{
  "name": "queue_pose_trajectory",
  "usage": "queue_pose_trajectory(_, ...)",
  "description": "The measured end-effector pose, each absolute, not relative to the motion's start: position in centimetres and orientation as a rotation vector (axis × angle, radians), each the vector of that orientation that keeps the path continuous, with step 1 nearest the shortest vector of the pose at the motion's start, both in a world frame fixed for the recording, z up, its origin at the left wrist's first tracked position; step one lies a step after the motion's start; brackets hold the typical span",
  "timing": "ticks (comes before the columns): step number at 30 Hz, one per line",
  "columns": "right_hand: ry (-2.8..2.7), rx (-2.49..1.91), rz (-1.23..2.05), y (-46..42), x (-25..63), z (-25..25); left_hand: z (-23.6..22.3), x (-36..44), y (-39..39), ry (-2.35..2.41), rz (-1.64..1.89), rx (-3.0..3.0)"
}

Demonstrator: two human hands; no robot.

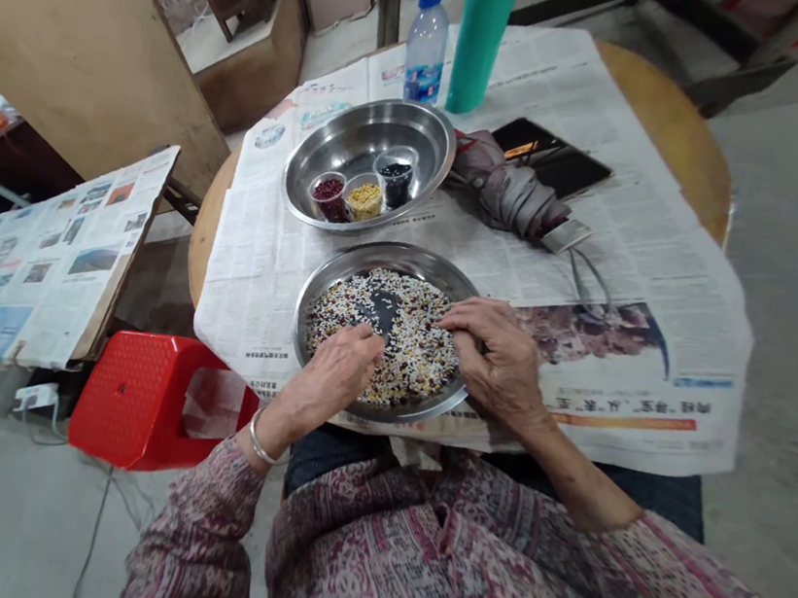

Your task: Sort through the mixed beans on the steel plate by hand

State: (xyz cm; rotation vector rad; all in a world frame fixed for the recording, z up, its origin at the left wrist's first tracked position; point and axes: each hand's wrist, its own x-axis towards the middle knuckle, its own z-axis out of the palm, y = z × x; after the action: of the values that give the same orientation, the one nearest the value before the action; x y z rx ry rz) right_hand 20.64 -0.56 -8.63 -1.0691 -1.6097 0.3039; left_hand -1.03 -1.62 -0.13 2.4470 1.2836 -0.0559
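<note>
A shallow steel dish (397,251) holds a mix of white grains (416,326) with yellow, dark red and black beans among them. Over its near left part, my left hand (340,368) is closed, fingertips pinched together down at the grains. My right hand (498,359) lies across the right rim, fingers bent and thumb drawn in, tips at the grains. Whatever is between the fingertips of either hand is too small to make out. Behind stands a steel basin (362,132) with three clear cups: red beans (329,198), yellow beans (365,200) and black beans (395,181).
Newspaper (249,260) covers the round table. A water bottle (427,43), a teal bottle (483,40), a folded umbrella (508,191) and a dark tablet (554,160) stand or lie beyond the dish. At left are a red stool (128,396) and another newspaper-covered table (60,245).
</note>
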Motion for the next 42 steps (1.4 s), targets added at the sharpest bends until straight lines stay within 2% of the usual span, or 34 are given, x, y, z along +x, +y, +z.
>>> queue_pose_trajectory(6,-1.606,-1.091,0.330,-0.5,20.6,-8.7,0.2,-0.7,-3.1,1.099,-0.190,2.416)
queue_pose_trajectory(12,-1.604,-1.075,0.296,-0.5,20.7,-9.0,-1.9,2.1,-1.2,1.015,-0.064,2.584)
queue_pose_trajectory(19,-1.611,-1.040,0.277,-0.5,20.8,-9.1,-1.6,0.6,1.7,1.647,0.208,2.610)
queue_pose_trajectory(24,-1.606,-1.041,0.292,-0.5,20.7,-8.9,-1.4,-2.8,1.3,1.900,0.124,2.467)
queue_pose_trajectory(32,-1.601,-1.091,0.336,-0.6,20.7,-8.7,-3.5,-1.7,1.5,1.562,0.244,2.406)
queue_pose_trajectory(37,-1.586,-1.100,0.358,-0.6,20.6,-8.6,-2.7,0.2,2.9,1.286,0.271,2.483)
queue_pose_trajectory(42,-1.578,-1.084,0.351,-0.6,20.5,-8.6,-2.0,0.5,4.5,1.582,0.259,2.494)
